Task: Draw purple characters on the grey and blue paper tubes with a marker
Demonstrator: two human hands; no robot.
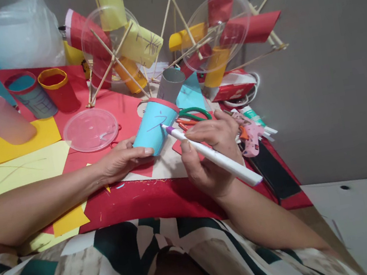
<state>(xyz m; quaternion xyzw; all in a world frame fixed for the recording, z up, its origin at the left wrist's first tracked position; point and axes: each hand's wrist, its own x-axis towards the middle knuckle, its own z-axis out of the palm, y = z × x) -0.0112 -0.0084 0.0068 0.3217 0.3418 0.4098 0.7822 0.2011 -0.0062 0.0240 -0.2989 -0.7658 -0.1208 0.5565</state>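
My left hand [125, 159] is closed around the lower end of a tilted blue paper tube [155, 128] with a red rim. Dark pen lines run across the tube's blue side. Between the thumb and fingers of my right hand [211, 147] is a white marker [218, 157] with a purple end, its tip at the tube's surface. Just behind the tube stands a grey cardboard tube [171, 84]. Green- and orange-handled scissors [197, 114] lie beside the marker, partly hidden by my right hand.
Stick frames carrying clear discs [111, 41] and coloured paper tubes rise at the back. A decorated tube [34, 99], a red tube [59, 92] and a pink cup [0, 119] stand left. A clear lid [91, 130] lies nearby. At right are a pink glue gun [251, 135] and black phone [273, 171].
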